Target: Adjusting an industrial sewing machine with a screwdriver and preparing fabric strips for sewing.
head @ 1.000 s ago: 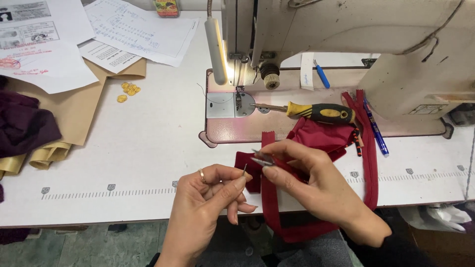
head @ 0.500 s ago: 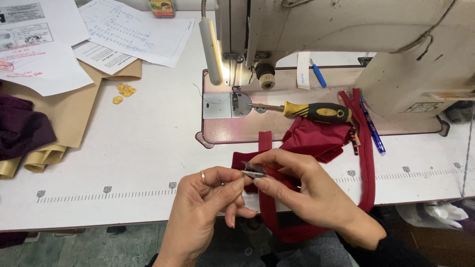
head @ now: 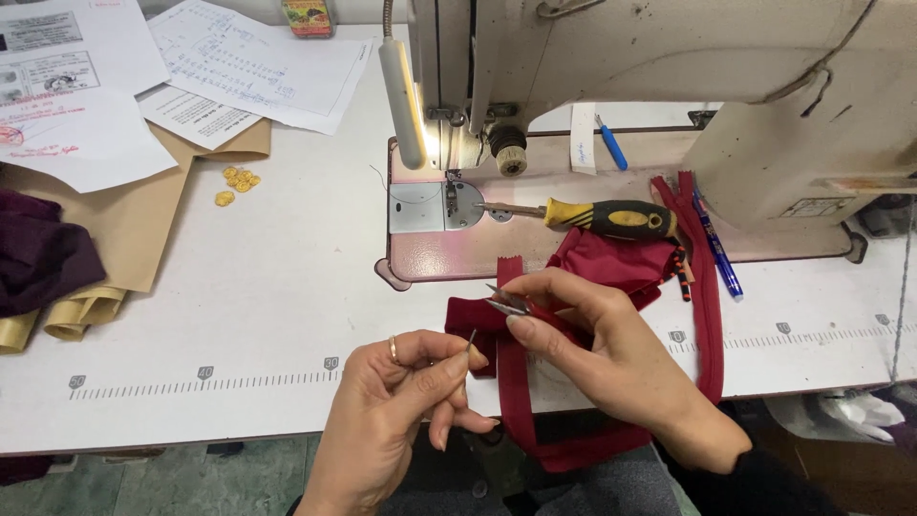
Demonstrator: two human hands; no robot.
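**Q:** Between the two hands, what has changed over the last second?

**A:** The left hand (head: 401, 411) has drawn a little away from the right hand (head: 597, 344) and dropped toward the tabletop (head: 239, 315) edge. Its thumb and forefinger are now pinched shut on a short thread end (head: 471, 339), which stands up just above the fingertips. The snip appears made and the loose end freed.

**Q:** And the right hand?

**A:** Its fingers are closed around small thread snips (head: 506, 301), blades pointing left, just beyond the fingertips. The palm rests on the dark red fabric (head: 611, 263), whose strip (head: 516, 382) runs under the fingers and off the near edge.

**Q:** Pose of the hands?

**A:** Both wrists enter from below; the left is curled palm-up, the right arched palm-down.
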